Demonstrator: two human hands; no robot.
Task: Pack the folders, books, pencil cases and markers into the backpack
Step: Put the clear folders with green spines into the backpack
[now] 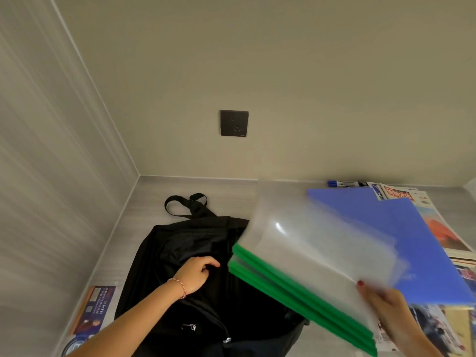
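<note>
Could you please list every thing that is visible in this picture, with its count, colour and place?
backpack: one, black, lying on the grey surface at centre-left, handle loop toward the wall.
folders: a stack held in the air at right, clear covers with green spines plus one blue; exact count unclear because of blur.
markers: at least two, blue caps, at the back by the wall.
books and magazines: several, mixed colours, spread at right, partly behind the folders.
booklet: one, dark blue with orange edge, left of the backpack.
wall socket: one, dark grey, on the back wall.
left hand: grips the backpack fabric; bracelet on the wrist.
right hand: holds the folders by their near corner.
</note>
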